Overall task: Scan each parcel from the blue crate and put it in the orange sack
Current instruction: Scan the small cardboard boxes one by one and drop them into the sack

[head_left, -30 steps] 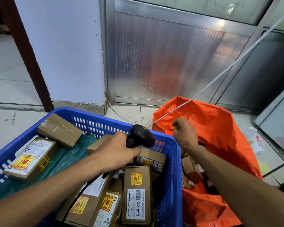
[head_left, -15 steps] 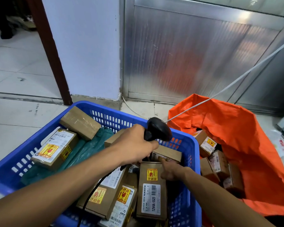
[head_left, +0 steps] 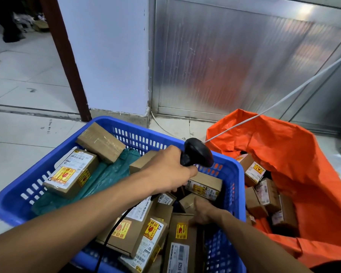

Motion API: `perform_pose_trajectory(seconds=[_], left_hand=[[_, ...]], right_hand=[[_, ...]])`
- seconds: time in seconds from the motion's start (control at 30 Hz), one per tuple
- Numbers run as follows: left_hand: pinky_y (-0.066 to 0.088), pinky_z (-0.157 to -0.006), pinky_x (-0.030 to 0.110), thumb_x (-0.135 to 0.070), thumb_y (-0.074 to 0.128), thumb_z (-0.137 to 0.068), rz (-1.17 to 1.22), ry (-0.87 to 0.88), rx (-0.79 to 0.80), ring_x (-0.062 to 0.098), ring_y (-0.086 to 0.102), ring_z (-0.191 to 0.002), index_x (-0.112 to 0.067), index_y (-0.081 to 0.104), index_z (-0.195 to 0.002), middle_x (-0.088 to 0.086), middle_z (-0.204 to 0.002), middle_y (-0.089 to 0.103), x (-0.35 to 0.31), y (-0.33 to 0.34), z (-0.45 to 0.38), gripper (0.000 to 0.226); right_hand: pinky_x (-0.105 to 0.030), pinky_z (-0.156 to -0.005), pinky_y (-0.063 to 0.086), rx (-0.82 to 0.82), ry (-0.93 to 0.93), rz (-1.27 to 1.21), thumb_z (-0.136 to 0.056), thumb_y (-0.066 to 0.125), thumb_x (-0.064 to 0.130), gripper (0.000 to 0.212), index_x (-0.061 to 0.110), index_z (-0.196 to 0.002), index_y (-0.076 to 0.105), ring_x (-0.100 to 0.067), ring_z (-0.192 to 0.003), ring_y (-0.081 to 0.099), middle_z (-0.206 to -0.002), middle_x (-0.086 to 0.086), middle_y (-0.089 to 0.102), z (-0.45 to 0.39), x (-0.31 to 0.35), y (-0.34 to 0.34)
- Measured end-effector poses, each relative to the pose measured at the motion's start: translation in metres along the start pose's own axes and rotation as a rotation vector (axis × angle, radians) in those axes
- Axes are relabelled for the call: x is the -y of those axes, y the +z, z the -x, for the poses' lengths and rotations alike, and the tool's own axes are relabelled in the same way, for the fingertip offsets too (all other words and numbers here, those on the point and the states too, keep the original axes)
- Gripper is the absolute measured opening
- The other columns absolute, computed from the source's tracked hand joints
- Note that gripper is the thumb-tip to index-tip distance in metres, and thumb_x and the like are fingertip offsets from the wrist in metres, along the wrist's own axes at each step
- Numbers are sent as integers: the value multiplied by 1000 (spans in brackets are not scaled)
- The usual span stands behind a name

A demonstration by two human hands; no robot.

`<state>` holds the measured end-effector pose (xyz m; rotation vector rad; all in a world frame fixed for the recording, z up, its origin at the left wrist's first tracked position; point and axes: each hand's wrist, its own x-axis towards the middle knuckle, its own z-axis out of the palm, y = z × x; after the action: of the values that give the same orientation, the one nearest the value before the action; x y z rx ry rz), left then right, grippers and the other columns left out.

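I'm seeing many parcels waiting in the blue crate [head_left: 98, 126]; my left hand [head_left: 169, 170] is gripping the scanner [head_left: 198, 152], my right hand [head_left: 204, 211] is closing on a box [head_left: 182, 231], and several are lying in the orange sack [head_left: 303, 154].

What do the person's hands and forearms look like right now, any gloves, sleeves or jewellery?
Both are bare: no gloves on the left hand or the right hand, and no sleeves on either forearm as far as the frame shows. No watch, ring or wristband is visible.
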<state>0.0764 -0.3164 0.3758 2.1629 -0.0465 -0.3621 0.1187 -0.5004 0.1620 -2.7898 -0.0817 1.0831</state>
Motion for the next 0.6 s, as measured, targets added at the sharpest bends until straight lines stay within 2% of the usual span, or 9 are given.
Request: perform_pose_trajectory(seconds=[0.07,0.1,0.17,0.23,0.3,0.37,0.43,0.53,0.6], left_hand=[[53,-56,33,-27,66,-91,0,-2,1,18,59,-48,-6,68,-88,5,-65,70,0,1,-1,22],[53,-56,33,-27,66,-91,-3,-1,3,18,59,-48,-6,68,-87,5,-65,70,-1,1,0,22],[55,-57,33,-28,66,-91,-18,1,7,17,60,-48,-7,67,-87,6,-67,70,-3,2,0,21],[59,-59,36,-28,66,-92,-33,5,11,16,61,-47,-10,66,-86,7,-68,72,-5,1,1,19],[61,-61,38,-28,65,-92,-25,3,14,16,62,-48,-10,66,-84,4,-64,71,-6,0,3,19],[60,-60,37,-27,65,-91,-16,1,12,16,61,-48,-11,65,-82,-3,-58,68,-7,0,4,19],[59,-59,35,-27,65,-91,-23,4,5,14,60,-46,-12,65,-77,-6,-51,65,-8,-1,5,20],[57,-56,32,-27,64,-91,-42,6,9,10,57,-41,-13,64,-72,-9,-42,59,-11,-2,8,24],[53,-53,30,-26,65,-91,-33,3,19,11,56,-40,-12,63,-72,-8,-42,60,-11,-1,9,23]], right_hand=[[-33,-96,46,64,11,-7,-83,75,46,76,12,-141,38,-24,-122,52,-135,-7,53,3,4,-3],[-33,-92,47,97,10,-6,-85,73,48,66,12,-134,45,-22,-117,55,-127,-7,56,3,6,-6],[-31,-83,51,165,5,-26,-86,71,50,41,15,-103,57,-18,-100,60,-108,-4,61,4,6,-11],[-26,-71,53,243,-7,-66,-86,72,47,33,19,-87,57,-14,-85,62,-99,-3,64,8,5,-20],[-23,-67,55,300,-5,-111,-85,75,42,30,18,-91,58,-15,-85,64,-101,-4,65,15,3,-30],[-24,-73,59,320,-2,-145,-85,76,37,32,13,-100,62,-17,-91,66,-108,-6,67,24,2,-41],[-24,-76,59,323,-13,-146,-87,75,35,33,9,-105,65,-18,-93,68,-111,-10,70,34,2,-52],[-23,-73,56,299,-33,-99,-89,72,34,28,10,-104,65,-16,-87,67,-105,-8,68,49,2,-70],[-24,-75,57,266,-42,-72,-88,73,31,35,8,-113,63,-18,-90,67,-109,-7,67,57,2,-81]])
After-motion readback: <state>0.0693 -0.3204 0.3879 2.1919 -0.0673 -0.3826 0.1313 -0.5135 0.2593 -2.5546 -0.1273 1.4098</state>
